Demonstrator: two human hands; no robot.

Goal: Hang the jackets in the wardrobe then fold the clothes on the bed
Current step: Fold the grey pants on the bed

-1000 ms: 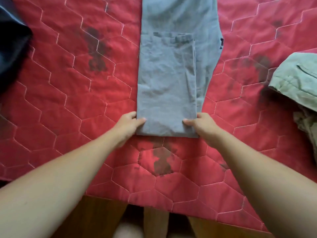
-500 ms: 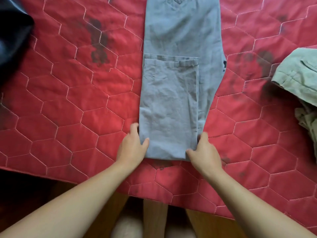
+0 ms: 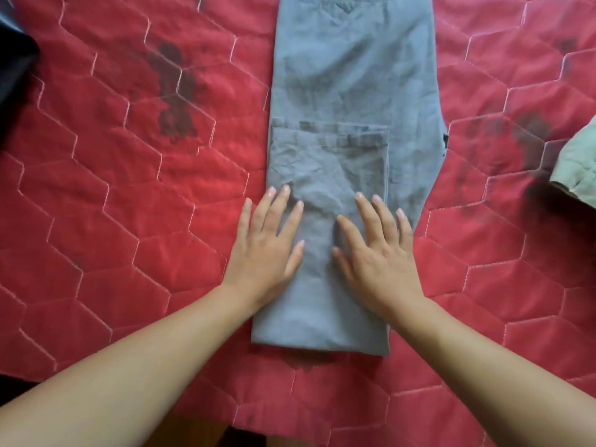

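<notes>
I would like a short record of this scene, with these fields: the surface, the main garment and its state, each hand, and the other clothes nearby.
surface: red quilted bedspread
main garment: grey trousers, laid lengthwise, near end folded up over itself
left hand: left hand flat, fingers straight, pressing the folded part at its left edge
right hand: right hand flat, fingers spread, pressing the folded part toward its right side
other clothes: dark garment at the left edge; pale green garment at the right edge
folding: partly done

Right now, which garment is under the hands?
The grey-blue trousers, centre: left hand and right hand lie flat on them. The black garment far left and pale green garment far right lie untouched.
</notes>
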